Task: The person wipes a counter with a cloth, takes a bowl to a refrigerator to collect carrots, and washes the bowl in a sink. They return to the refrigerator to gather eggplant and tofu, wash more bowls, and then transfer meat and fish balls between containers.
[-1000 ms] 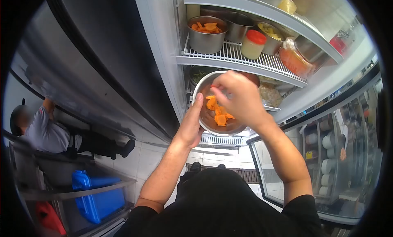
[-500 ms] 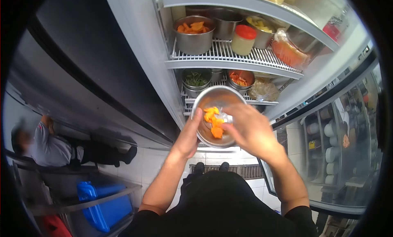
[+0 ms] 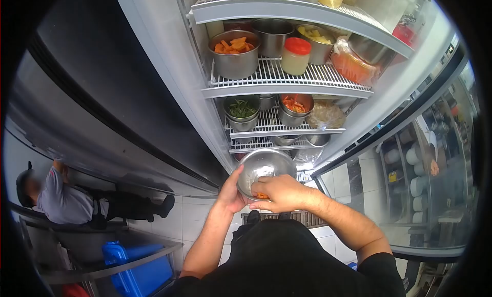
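Note:
A steel bowl (image 3: 265,164) is gripped at its left rim by my left hand (image 3: 231,193). Reaching into the bowl's near part is my right hand (image 3: 279,193), its fingers curled over orange food pieces (image 3: 262,195) that show only in part beneath them. Whether those fingers pinch a piece is hidden. The bowl is tilted, and its far inner wall shows bare metal. Just beyond it stands the open fridge, with wire shelves (image 3: 246,80) that hold a pot of orange pieces (image 3: 234,58), a red-lidded jar (image 3: 295,57), a bowl of green leaves (image 3: 242,112) and a bowl of red-orange food (image 3: 293,108).
The fridge's glass door (image 3: 410,194) stands open on the right. A dark appliance front runs along the left. A person (image 3: 72,197) in a grey top is at the far left, near a blue container (image 3: 138,269) on a metal rack. A floor grate (image 3: 312,219) lies by my feet.
The bowl has moved down toward my body and tilted. My right hand has gone deeper into it, covering most of the orange pieces. The view has shifted, showing more of the lower shelves.

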A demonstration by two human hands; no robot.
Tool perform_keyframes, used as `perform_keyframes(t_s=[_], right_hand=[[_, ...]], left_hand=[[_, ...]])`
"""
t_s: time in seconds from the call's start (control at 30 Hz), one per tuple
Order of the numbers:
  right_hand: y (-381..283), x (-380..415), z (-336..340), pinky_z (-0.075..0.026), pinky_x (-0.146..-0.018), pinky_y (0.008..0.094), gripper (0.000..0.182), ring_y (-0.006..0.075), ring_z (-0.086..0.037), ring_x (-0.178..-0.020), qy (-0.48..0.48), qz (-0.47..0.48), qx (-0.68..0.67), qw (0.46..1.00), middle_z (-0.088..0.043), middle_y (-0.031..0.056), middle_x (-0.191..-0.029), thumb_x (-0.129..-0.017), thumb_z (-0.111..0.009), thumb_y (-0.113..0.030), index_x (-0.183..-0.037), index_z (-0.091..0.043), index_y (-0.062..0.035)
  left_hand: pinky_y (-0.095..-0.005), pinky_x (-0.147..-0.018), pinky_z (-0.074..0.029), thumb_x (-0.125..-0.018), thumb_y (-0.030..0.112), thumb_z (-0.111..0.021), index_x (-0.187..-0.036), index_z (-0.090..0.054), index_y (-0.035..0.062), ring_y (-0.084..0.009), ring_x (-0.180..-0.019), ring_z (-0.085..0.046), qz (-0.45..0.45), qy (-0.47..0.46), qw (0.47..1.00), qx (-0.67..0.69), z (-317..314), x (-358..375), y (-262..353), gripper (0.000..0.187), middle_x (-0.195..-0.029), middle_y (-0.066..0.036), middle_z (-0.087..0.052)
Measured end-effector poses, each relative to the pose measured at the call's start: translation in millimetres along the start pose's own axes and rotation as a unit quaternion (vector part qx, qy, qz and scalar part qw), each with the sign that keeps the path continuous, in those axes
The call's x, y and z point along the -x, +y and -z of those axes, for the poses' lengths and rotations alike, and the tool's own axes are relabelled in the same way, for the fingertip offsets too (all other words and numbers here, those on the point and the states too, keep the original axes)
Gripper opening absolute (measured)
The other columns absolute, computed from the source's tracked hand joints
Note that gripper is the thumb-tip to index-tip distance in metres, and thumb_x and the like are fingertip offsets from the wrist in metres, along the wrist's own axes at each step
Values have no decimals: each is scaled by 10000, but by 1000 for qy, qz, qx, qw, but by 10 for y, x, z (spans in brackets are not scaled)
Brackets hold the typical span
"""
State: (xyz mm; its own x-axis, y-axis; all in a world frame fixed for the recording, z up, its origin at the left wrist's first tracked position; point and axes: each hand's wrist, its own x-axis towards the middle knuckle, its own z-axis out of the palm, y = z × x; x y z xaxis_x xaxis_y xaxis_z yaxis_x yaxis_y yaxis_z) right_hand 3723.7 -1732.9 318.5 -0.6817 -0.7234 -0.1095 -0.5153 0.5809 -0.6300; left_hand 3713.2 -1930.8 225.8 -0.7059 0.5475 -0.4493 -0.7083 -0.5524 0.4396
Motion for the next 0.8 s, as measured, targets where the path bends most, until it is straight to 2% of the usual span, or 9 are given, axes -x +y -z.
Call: perform_keyframes(t_s=[0.13, 0.23, 0.33, 0.47, 0.57, 0.67, 0.73, 0.77, 0.8], right_hand=[[83, -33, -19, -506, -786, 481, 388, 378, -666, -883, -22, 35, -45, 998, -671, 145, -927, -926, -689, -452, -1018, -651, -78], [112, -92, 32, -504, -771, 460, 369, 367, -669, -868, -76, 14, -87, 993, -677, 149, -884, -926, -693, -440, -1009, -645, -84], [172, -113, 2, -502, -746, 453, 332, 348, -665, -841, -59, 7, -177, 982, -671, 137, -882, -913, -718, -404, -1003, -639, -94], [287, -165, -131, -507, -726, 458, 207, 361, -672, -819, -31, -48, -74, 996, -677, 158, -833, -895, -690, -292, -970, -630, -108], [243, -177, -146, -509, -715, 481, 205, 380, -679, -799, -50, -68, -24, 996, -686, 167, -823, -891, -689, -288, -955, -625, -104], [126, -188, -46, -510, -705, 497, 256, 397, -680, -769, -57, -49, -23, 997, -688, 173, -793, -920, -662, -361, -989, -647, -115], [16, -201, 33, -508, -683, 500, 305, 402, -676, -740, -68, -48, -13, 996, -685, 171, -777, -956, -630, -430, -1011, -663, -132], [-13, -208, 33, -511, -738, 526, 367, 414, -685, -811, -90, -48, -2, 995, -702, 171, -814, -980, -586, -470, -1022, -660, -113], [-48, -200, 20, -512, -732, 527, 372, 411, -685, -809, -82, -23, 1, 996, -703, 169, -818, -984, -583, -477, -1020, -660, -115]], left_hand=[[-510, -810, -632, -1019, 522, -494, -1446, -459, 63, -329, -1171, -651, 35, 1, 999, 23, 163, 1, -75, 627, -1344, -165, -603], [-516, -826, -626, -1021, 521, -489, -1446, -456, 58, -335, -1175, -648, 46, 0, 999, 18, 176, 28, -59, 630, -1350, -172, -596], [-550, -867, -607, -1024, 525, -480, -1451, -446, 52, -348, -1180, -644, 55, -7, 998, 9, 196, 92, -46, 639, -1358, -183, -588], [-596, -916, -576, -1029, 537, -466, -1451, -439, 46, -359, -1181, -641, 48, 4, 998, -33, 86, 194, -19, 648, -1364, -194, -581], [-619, -932, -558, -1032, 545, -457, -1457, -433, 54, -363, -1198, -630, 36, 8, 998, -43, 52, 205, -18, 649, -1362, -190, -583], [-667, -962, -519, -1030, 532, -464, -1488, -399, 56, -392, -1249, -593, 36, 2, 999, -36, 124, 179, -35, 664, -1401, -188, -558], [-649, -967, -528, -1032, 538, -458, -1482, -410, 53, -390, -1251, -588, 37, -1, 999, -11, 94, 232, -24, 664, -1404, -200, -552], [-640, -970, -532, -1033, 541, -455, -1480, -416, 51, -390, -1252, -586, 38, -4, 999, 0, 66, 256, -16, 665, -1405, -206, -549], [-633, -987, -520, -1031, 530, -460, -1487, -411, 42, -408, -1254, -580, 34, 6, 999, 3, 51, 278, -22, 670, -1406, -214, -547]])
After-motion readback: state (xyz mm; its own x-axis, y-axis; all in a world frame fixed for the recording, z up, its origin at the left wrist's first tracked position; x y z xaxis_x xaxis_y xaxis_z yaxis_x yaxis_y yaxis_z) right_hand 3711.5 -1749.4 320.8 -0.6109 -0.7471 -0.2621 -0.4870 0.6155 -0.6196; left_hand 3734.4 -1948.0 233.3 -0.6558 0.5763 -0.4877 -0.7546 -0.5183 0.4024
